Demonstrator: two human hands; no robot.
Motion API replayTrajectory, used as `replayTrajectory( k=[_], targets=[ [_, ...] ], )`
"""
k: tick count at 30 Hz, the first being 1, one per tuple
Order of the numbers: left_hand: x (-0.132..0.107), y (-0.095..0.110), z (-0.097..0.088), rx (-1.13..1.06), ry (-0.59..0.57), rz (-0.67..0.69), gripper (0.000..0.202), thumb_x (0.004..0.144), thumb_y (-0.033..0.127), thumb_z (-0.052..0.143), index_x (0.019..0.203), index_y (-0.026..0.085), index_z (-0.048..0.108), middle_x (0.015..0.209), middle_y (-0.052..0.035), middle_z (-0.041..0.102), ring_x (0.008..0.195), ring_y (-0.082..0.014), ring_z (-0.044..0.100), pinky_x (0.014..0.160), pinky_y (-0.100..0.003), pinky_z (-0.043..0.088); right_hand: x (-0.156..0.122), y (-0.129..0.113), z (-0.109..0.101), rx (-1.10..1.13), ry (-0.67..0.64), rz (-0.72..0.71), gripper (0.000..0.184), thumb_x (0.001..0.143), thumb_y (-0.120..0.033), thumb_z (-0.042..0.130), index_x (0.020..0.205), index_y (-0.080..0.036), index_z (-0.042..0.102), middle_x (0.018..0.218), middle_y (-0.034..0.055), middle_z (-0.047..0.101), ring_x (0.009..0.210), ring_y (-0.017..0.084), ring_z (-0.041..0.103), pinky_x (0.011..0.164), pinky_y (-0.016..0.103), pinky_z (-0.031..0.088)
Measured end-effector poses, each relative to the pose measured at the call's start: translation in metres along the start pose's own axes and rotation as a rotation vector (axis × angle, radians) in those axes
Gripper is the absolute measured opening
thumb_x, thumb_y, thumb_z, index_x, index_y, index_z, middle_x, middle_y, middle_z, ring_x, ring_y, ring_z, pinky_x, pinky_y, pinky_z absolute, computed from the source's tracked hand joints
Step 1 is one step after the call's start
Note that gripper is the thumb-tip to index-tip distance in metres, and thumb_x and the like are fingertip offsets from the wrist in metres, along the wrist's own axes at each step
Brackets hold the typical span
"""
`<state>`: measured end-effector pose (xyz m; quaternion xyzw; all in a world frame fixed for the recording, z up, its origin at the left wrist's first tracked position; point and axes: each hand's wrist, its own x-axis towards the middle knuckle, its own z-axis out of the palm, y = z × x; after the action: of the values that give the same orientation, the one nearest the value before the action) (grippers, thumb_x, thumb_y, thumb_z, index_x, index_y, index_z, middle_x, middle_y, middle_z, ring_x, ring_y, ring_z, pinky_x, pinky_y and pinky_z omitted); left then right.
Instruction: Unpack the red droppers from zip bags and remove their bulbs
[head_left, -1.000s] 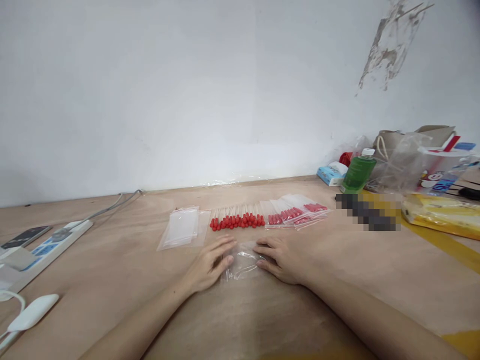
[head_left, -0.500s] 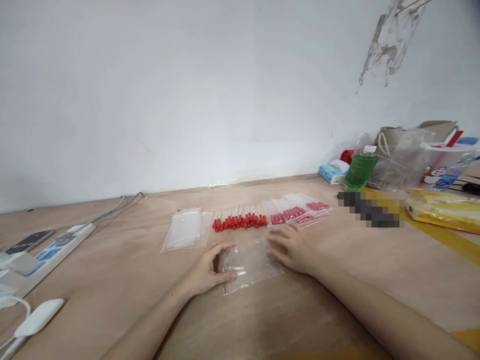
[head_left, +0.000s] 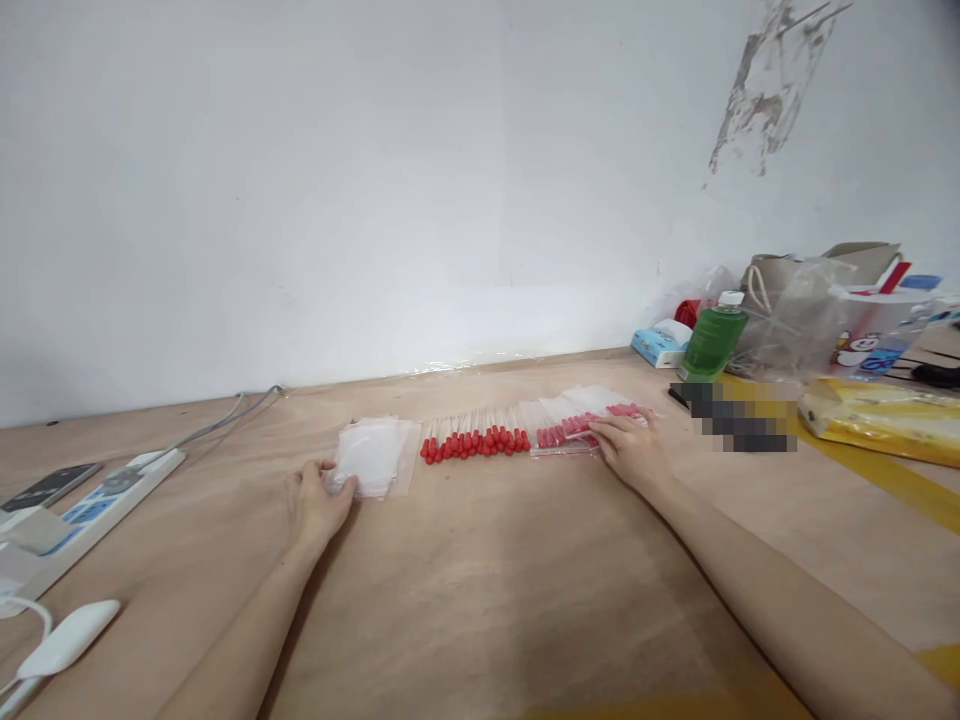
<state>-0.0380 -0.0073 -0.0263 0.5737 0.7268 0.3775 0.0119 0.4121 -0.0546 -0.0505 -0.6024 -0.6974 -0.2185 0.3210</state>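
Note:
My left hand [head_left: 319,500] is at the left edge of a stack of small clear zip bags [head_left: 367,455]. Its thumb and fingers close round clear plastic there; the exact layer between them is hard to make out. My right hand [head_left: 628,448] lies with fingers stretched out over a fanned row of zip bags holding red-tipped sticks [head_left: 559,430], its fingertips touching them. Between the hands, loose thin sticks with red bulb-shaped tips [head_left: 476,440] lie side by side, red ends towards me.
A white power strip [head_left: 97,520], a phone [head_left: 52,487] and a white plug-like piece [head_left: 71,640] are at left. At back right stand a tissue pack [head_left: 660,345], a green bottle [head_left: 712,340], a plastic cup [head_left: 874,330] and a yellow packet [head_left: 885,415].
My left hand has moved left to the bag stack, and my right hand right onto the filled bags. The larger clear bag no longer lies in the middle.

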Motion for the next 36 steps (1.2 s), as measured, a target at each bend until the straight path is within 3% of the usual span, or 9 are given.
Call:
replayTrajectory(
  k=[5, 9, 11, 16, 20, 25, 28, 32, 36],
  targets=[
    [-0.013, 0.014, -0.005, 0.206, 0.16, 0.085, 0.04, 0.073, 0.039, 0.055, 0.105, 0.016, 0.051, 0.115, -0.0146, 0.037, 0.112, -0.0329, 0.036, 0.089, -0.05, 0.032, 0.008, -0.002, -0.017, 0.056, 0.338, 0.317, 0.027, 0.085, -0.033, 0.041, 0.083, -0.016, 0.062, 0.081, 0.0083, 0.065, 0.076, 0.018, 0.056, 0.077, 0.033, 0.035],
    [-0.029, 0.037, -0.008, 0.166, 0.281, 0.244, 0.04, 0.075, 0.043, 0.053, 0.105, 0.017, 0.052, 0.126, -0.0141, 0.029, 0.118, -0.0329, 0.029, 0.094, -0.052, 0.024, 0.018, -0.012, -0.038, 0.412, 0.538, 0.582, 0.036, 0.082, -0.049, 0.041, 0.081, -0.016, 0.053, 0.069, 0.0039, 0.055, 0.058, 0.014, 0.049, 0.055, 0.027, 0.038],
    [-0.039, 0.047, -0.008, 0.124, 0.332, 0.318, 0.04, 0.074, 0.043, 0.054, 0.104, 0.016, 0.053, 0.127, -0.0142, 0.027, 0.119, -0.0331, 0.028, 0.095, -0.051, 0.023, 0.019, -0.029, -0.043, 0.717, 0.417, 0.62, 0.039, 0.077, -0.057, 0.045, 0.076, -0.018, 0.049, 0.06, -0.001, 0.049, 0.048, 0.011, 0.042, 0.046, 0.024, 0.035],
    [-0.068, 0.066, -0.006, -0.071, 0.412, 0.623, 0.028, 0.071, 0.034, 0.062, 0.092, 0.018, 0.054, 0.119, -0.0133, 0.033, 0.118, -0.032, 0.031, 0.097, -0.049, 0.027, -0.002, -0.096, -0.031, 1.306, -0.188, 0.738, 0.044, 0.065, -0.062, 0.056, 0.066, -0.021, 0.042, 0.044, -0.0073, 0.041, 0.036, 0.008, 0.037, 0.038, 0.022, 0.032],
    [-0.097, 0.08, -0.003, -0.275, -0.013, 0.997, 0.018, 0.077, 0.021, 0.056, 0.095, 0.023, 0.055, 0.111, -0.0079, 0.049, 0.116, -0.0259, 0.04, 0.096, -0.043, 0.036, -0.019, -0.13, -0.023, 1.524, -0.443, 0.829, 0.044, 0.062, -0.061, 0.06, 0.066, -0.019, 0.045, 0.046, -0.006, 0.049, 0.038, 0.008, 0.043, 0.039, 0.022, 0.034],
    [-0.117, 0.091, 0.007, -0.258, -0.576, 1.005, 0.046, 0.083, 0.027, 0.05, 0.128, 0.024, 0.04, 0.136, -0.0098, 0.037, 0.124, -0.0249, 0.036, 0.1, -0.043, 0.037, -0.017, -0.128, -0.03, 1.569, -0.736, 0.85, 0.045, 0.049, -0.048, 0.075, 0.075, -0.015, 0.058, 0.066, -0.0006, 0.064, 0.058, 0.011, 0.059, 0.061, 0.027, 0.048],
    [-0.118, 0.092, 0.01, -0.266, -0.7, 0.972, 0.055, 0.084, 0.026, 0.05, 0.135, 0.026, 0.03, 0.14, -0.0083, 0.033, 0.125, -0.0227, 0.035, 0.101, -0.041, 0.036, -0.014, -0.125, -0.032, 1.581, -0.811, 0.843, 0.048, 0.047, -0.043, 0.077, 0.081, -0.014, 0.061, 0.071, 0.0018, 0.066, 0.066, 0.013, 0.062, 0.071, 0.03, 0.049],
    [-0.116, 0.092, 0.006, -0.287, -0.708, 0.959, 0.054, 0.083, 0.026, 0.051, 0.134, 0.027, 0.031, 0.138, -0.0076, 0.036, 0.125, -0.0229, 0.036, 0.1, -0.042, 0.036, -0.012, -0.126, -0.031, 1.565, -0.829, 0.83, 0.044, 0.055, -0.045, 0.072, 0.083, -0.012, 0.061, 0.068, 0.0025, 0.066, 0.066, 0.015, 0.064, 0.069, 0.032, 0.05],
    [-0.115, 0.096, 0.001, -0.304, -0.723, 0.921, 0.052, 0.083, 0.027, 0.051, 0.132, 0.027, 0.035, 0.136, -0.0074, 0.039, 0.122, -0.0224, 0.04, 0.1, -0.04, 0.037, -0.011, -0.127, -0.027, 1.523, -0.841, 0.885, 0.054, 0.048, -0.029, 0.078, 0.095, -0.014, 0.056, 0.063, -0.0015, 0.064, 0.06, 0.014, 0.063, 0.064, 0.031, 0.051]
  ],
)
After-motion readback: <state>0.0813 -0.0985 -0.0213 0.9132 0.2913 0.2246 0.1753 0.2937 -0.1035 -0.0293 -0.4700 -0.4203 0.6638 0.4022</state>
